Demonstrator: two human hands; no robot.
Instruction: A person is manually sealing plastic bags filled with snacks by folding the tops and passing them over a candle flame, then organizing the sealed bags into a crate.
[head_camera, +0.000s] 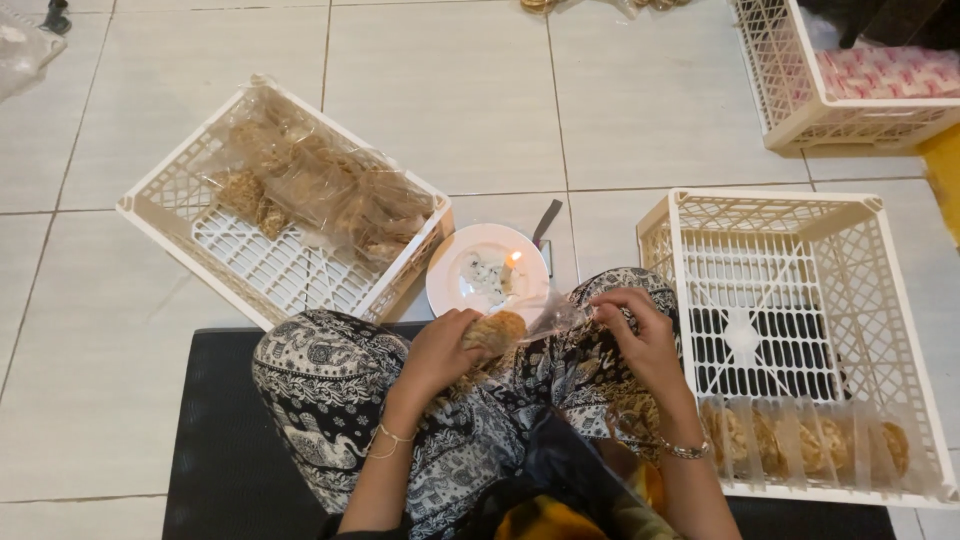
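Sitting cross-legged on a black mat (220, 440) on the floor. The left hand (440, 350) is gripping a clear bag (520, 325) of brown snack over the lap, and the right hand (635, 325) is pinching its open end near the candle (512, 262) burning on a plate (470, 275). I'd be keeping that film taut and only grazing the flame. Counting three crates (800, 240): one on each side, one at the floor's far right corner.

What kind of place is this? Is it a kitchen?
Probably a home floor used for packing snacks by hand, not a kitchen. The person sits on a tiled floor between white crates, with bagged snacks and a lit candle on a plate.
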